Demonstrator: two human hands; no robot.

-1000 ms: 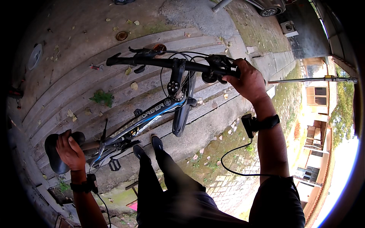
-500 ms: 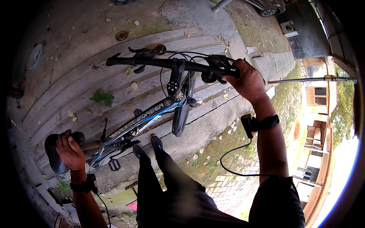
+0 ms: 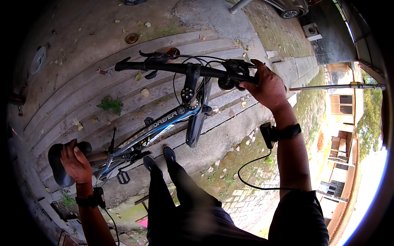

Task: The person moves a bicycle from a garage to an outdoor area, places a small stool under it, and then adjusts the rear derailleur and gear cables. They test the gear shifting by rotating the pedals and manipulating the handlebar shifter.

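A black bicycle (image 3: pixel 162 123) with blue and white markings stands in front of me, its handlebar (image 3: pixel 174 67) running across the upper middle. At the far left, my left hand (image 3: pixel 76 164) rests over the black saddle (image 3: pixel 60 171), the fingers laid across its top and the thumb side toward the frame. My right hand (image 3: pixel 264 85) is round the right handlebar grip, its thumb beneath and a finger reaching forward toward the brake lever. Cables loop ahead of the stem (image 3: pixel 190 82). The front wheel (image 3: pixel 197 129) is turned and partly hidden by the frame.
Curved concrete steps (image 3: pixel 123 61) lie under and beyond the bicycle, with fallen leaves and a small green weed (image 3: pixel 110 105). A red-handled tool (image 3: pixel 104 72) lies on a step. A round lid (image 3: pixel 39 60) is at the far left, and a car (image 3: pixel 289 10) is parked at the back right.
A finger of my right hand has lifted and stretched forward at the grip. My left hand and the bicycle look the same.
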